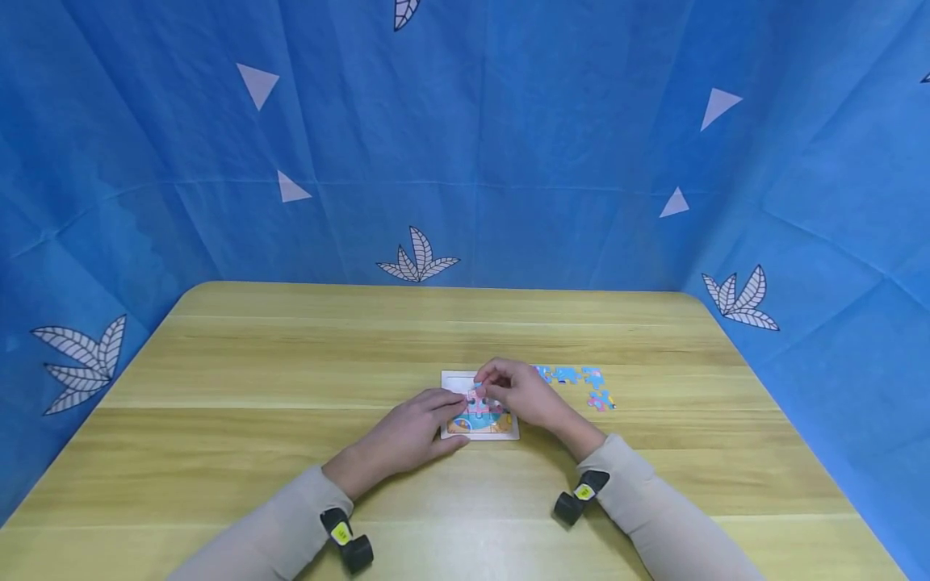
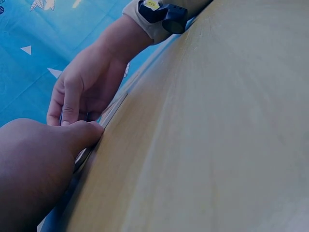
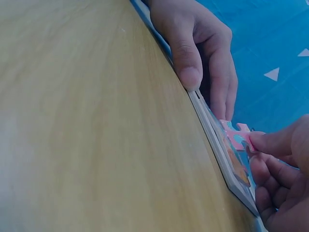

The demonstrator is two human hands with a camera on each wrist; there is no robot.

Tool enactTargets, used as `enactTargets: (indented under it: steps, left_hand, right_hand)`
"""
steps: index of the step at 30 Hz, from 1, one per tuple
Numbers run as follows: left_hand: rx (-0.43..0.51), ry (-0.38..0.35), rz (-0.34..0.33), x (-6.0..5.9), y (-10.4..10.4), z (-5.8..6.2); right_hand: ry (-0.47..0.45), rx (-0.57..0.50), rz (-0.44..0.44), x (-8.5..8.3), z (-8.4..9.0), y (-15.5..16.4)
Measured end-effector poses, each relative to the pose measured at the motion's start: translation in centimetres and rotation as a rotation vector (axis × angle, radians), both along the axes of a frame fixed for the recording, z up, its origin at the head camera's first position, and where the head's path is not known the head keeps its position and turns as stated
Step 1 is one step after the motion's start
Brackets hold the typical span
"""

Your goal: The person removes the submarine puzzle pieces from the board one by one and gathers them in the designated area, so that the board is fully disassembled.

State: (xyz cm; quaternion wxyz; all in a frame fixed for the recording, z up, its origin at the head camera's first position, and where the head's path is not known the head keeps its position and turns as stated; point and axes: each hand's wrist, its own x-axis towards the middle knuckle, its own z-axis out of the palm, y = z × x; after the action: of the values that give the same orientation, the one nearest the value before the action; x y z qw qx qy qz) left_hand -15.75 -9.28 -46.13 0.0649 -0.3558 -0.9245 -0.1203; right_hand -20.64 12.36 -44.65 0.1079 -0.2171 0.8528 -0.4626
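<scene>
- step in hand, as i read it: seating a piece into the puzzle tray (image 1: 479, 406), which sits mid-table on the wooden table (image 1: 291, 363), near the front edge.
- right hand (image 1: 517, 390): fingers curled, pinching a pink puzzle piece (image 3: 237, 135) at fingertip level, piece tilted just above the tray's surface, not flat yet.
- left hand (image 1: 404, 436): fingers nearly straight, thumb pressed against the tray's near edge, other fingers on its left side; steadies the frame, grips nothing.
- lower rows of the tray look filled; upper left part is bare white.
- loose pieces (image 1: 577, 382) lie just right of the tray, apart from both hands.
- next move likely calls for lining the tabs up with the neighbours, then pressing flat while the tray stays braced.
- hidden: the target slot is under the right hand's fingers in the head view; wrist views see the tray edge-on, so the fit can't be judged. picture on the puzzle too small to read.
</scene>
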Motion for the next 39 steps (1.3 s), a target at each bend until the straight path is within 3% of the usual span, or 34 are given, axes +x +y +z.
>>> enactTargets:
  steps: [13,28,39]
  left_hand:
    - [0.05,0.042,-0.049,-0.07,-0.12,-0.16]
    - [0.061,0.135,-0.178,-0.31,-0.33,-0.54]
    - [0.028,0.097,-0.165,-0.2,-0.1,-0.42]
  right_hand:
    - [0.02,0.049,-0.03,0.0,-0.19,-0.04]
    - [0.013,0.039,-0.026,-0.1,-0.38,-0.05]
    - [-0.048,-0.046,-0.003,-0.16,0.1,0.61]
